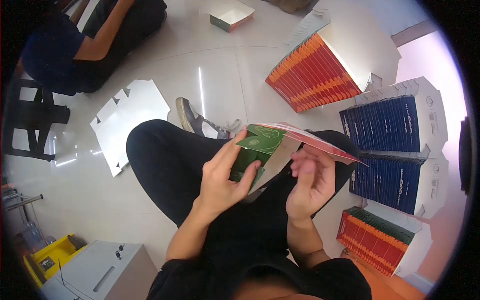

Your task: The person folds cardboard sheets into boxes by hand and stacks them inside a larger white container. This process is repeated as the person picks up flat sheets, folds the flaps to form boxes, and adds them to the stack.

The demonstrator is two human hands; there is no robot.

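A partly folded carton, green at its left end and red along its upper right panel, is held over my lap. My left hand grips the green end, with the thumb on a folded flap and the fingers behind. Below the red panel, my right hand is raised with its palm up and fingers curled but apart. Its fingertips are near the panel's underside, and nothing shows in that hand.
Stacks of flat red cartons, blue cartons and red-green cartons stand at right. A white flat sheet lies left. A co-worker sits upper left; an open box is ahead. A grey cabinet is lower left.
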